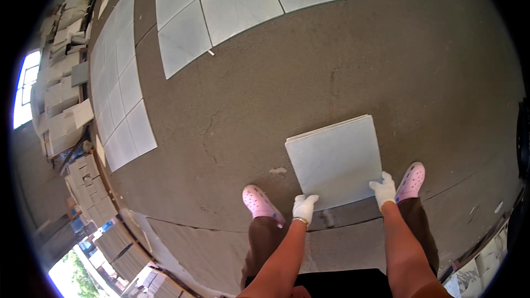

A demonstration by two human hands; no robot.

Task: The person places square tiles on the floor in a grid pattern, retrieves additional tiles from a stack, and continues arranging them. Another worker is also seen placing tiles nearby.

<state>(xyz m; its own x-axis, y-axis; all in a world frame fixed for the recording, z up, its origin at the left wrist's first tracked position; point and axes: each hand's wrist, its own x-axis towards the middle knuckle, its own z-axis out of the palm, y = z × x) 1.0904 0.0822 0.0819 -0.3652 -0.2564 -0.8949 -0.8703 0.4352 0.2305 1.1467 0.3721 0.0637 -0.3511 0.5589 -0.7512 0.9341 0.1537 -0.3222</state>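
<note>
A small stack of square pale grey stone tiles (335, 160) is in front of me between my feet, its layered far edge showing. My left hand (304, 208), in a white glove, grips the near left corner with the thumb on the top face. At the right edge near the other corner, my gloved right hand (384, 189) holds the tile, thumb and finger over the rim. The fingers under both sides are hidden. Whether the whole stack rests on the floor or its near edge is raised, I cannot tell.
Rows of pale tiles (237, 5) lie on the brown concrete floor (265, 88) ahead. Another tile grid (118, 88) is at the left. Stacked slabs (63, 94) and bundles (91, 187) line the left side. My pink clogs (259, 202) flank the stack.
</note>
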